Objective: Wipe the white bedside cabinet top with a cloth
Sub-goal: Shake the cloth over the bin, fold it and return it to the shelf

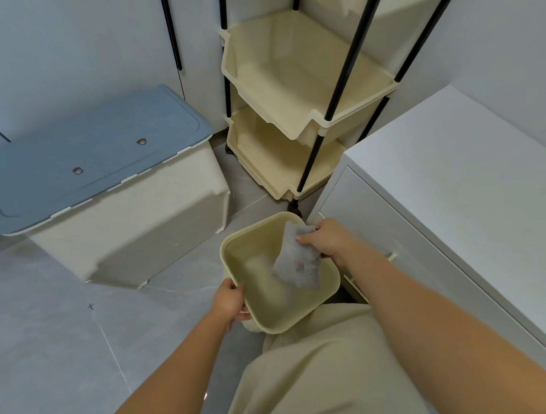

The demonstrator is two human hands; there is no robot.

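Grey cloth hangs crumpled, left of the bare white cabinet top.

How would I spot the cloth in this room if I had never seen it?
Find the white bedside cabinet on the right. Just left of its drawers the left hand holds a cream tub. The cloth, grey and speckled, hangs over it from the right hand, the only fabric among plastic.

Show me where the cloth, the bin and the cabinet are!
cloth (296, 265), head view, on its hanging lower part
bin (330, 287), head view, on its right rim
cabinet (458, 180), head view, on its bare white top
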